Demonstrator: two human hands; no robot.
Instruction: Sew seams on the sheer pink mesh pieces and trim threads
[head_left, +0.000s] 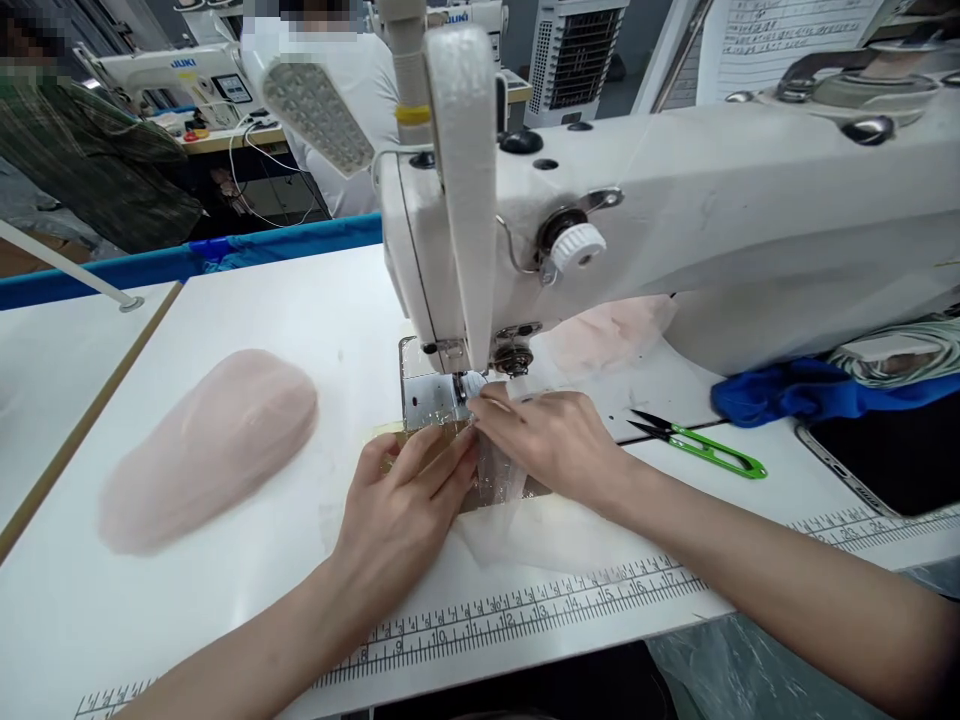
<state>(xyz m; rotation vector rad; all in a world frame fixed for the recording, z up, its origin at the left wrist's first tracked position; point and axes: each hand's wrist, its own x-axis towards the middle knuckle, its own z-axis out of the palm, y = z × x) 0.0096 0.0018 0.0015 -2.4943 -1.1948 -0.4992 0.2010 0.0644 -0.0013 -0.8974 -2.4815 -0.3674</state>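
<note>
A piece of sheer, pale fabric (501, 472) lies at the needle area of a white sewing machine (660, 190), its loose part spread toward the ruler edge. My left hand (409, 490) is at its left side, fingers bent down and the tips drawn together on the cloth. From the right, my right hand (551, 440) pinches the same fabric close by the presser foot (466, 388). The fingertips of both hands nearly meet there. Under the fingers is a brownish, shiny strip (536, 488), partly covered. The needle tip is hidden behind the machine's parts and my fingers.
A pale pink sheer piece (217, 440) lies left; another pink piece (611, 330) sits under the machine arm. Green thread snips (716, 452), a blue cloth (795, 392) and a phone (892, 450) are right. A printed ruler (525, 615) borders the front. Two people sit beyond.
</note>
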